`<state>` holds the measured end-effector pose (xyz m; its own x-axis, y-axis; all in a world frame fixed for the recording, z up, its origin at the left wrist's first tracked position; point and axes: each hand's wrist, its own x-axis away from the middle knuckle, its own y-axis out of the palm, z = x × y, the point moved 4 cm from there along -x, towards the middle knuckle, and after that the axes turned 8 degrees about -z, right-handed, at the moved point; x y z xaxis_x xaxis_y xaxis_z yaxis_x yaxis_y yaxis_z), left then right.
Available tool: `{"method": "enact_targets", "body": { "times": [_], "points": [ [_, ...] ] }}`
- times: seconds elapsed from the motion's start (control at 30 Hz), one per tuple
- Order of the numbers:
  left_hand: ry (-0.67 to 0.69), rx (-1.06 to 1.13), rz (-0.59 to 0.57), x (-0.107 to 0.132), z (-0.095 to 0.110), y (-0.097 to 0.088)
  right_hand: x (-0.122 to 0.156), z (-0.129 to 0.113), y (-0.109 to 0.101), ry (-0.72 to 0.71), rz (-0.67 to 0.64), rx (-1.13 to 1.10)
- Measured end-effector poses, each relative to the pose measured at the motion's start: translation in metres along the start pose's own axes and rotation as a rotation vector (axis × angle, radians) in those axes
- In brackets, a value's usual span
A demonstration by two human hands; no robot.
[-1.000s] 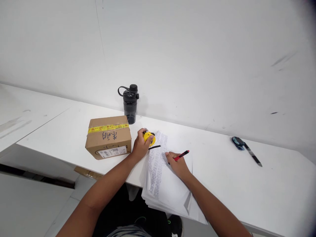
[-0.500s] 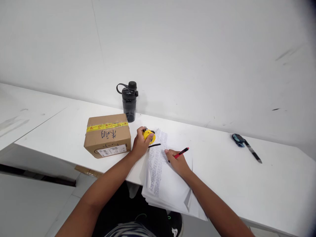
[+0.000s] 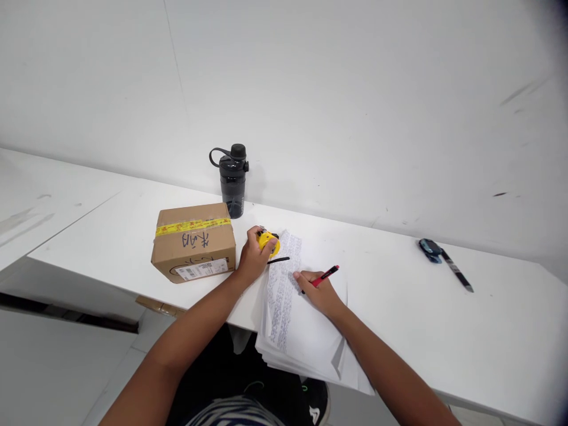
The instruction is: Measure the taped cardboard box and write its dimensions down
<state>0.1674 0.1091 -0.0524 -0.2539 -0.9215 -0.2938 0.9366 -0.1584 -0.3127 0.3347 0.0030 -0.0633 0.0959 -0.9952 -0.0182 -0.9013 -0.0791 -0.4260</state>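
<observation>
My left hand (image 3: 256, 257) is closed around a yellow tape measure (image 3: 268, 243) at the top left of a stack of paper (image 3: 313, 340). A black strap (image 3: 278, 260) sticks out beside it over the sheet. My right hand (image 3: 320, 290) grips a red pen with black parts (image 3: 327, 276), its lower end hidden by the fingers, and rests on the top sheet. Dense rows of handwriting run down the left side of that sheet; the right side is mostly blank. The stack's near end hangs over the table edge.
Left of my hands stands a taped cardboard box (image 3: 193, 242), with a dark shaker bottle (image 3: 233, 183) behind it near the wall. A dark blue object (image 3: 430, 251) and a black pen (image 3: 457, 270) lie on the white table (image 3: 399, 319) at right.
My right hand and the red pen have shifted very slightly left on the paper. The left hand still holds the tape measure. The view has moved a little.
</observation>
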Motion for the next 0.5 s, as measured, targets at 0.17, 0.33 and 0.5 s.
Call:
{"method": "enact_targets", "body": {
  "times": [0.17, 0.33, 0.5],
  "points": [
    [0.014, 0.007, 0.001, -0.0001, 0.0006, 0.0005, 0.0004, 0.0001, -0.0013, 0.005, 0.013, 0.007],
    [0.02, 0.001, 0.002, -0.0001, 0.0013, 0.0007, 0.0007, 0.0001, -0.0031, 0.019, 0.063, 0.008],
    [0.02, -0.01, 0.0, 0.0004, 0.0031, -0.0001, -0.0001, -0.0018, -0.0023, 0.035, 0.032, 0.019]
  ]
}}
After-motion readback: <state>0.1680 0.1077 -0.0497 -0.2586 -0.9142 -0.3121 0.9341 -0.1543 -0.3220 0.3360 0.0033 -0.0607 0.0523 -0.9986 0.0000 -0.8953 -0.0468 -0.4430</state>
